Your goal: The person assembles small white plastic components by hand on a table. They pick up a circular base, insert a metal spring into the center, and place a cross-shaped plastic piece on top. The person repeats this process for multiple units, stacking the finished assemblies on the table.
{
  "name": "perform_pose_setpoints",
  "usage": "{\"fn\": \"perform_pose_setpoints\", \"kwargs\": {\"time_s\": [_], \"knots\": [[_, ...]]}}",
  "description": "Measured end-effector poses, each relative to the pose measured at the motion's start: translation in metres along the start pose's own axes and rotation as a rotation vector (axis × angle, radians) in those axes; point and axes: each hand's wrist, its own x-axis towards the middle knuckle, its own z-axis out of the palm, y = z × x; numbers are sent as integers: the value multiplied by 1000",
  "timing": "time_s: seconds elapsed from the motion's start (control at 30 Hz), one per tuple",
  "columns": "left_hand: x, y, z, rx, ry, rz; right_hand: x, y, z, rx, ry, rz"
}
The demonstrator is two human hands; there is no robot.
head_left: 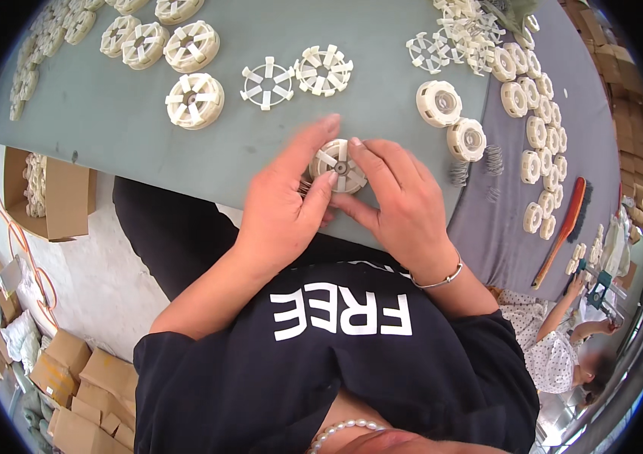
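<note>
A round cream plastic part with spokes (340,168) is held between my two hands at the table's near edge. My left hand (282,204) grips it from the left, thumb on its face, with the raised fingers smeared by motion. My right hand (406,198) closes on its right side, fingertips on the rim and thumb below. Metal coils like a spring (305,186) show beside the left thumb; the part's underside is hidden. Just beyond lie two loose spoked rings (267,83). To the right are two round housings (439,104) and several coil springs (495,160).
Several assembled round parts (194,101) stand at the far left of the green-grey table (110,125). A heap of spoked rings (469,34) and rows of housings (535,132) lie right, near a wooden-handled brush (563,231). A carton (68,208) stands left; another person (552,344) sits at right.
</note>
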Motion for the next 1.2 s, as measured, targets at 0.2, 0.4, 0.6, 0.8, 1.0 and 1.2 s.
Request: {"fn": "perform_pose_setpoints", "kwargs": {"time_s": [0.2,0.4,0.6,0.8,1.0,1.2], "knots": [[1,-15,-2,438,2,340,-11,1,-12,59,-110,22],[4,-3,-38,681,173,406,7,69,-51,-263,59,77],[44,56,-112,650,779,465,19,96,-33,-112,27,58],[39,28,-52,567,416,631,38,117,-74,-299,221,366],[33,7,0,602,165,526,42,121,-68,-183,1,327],[24,2,16,803,108,396,46,74,-47,-62,-37,1]]}}
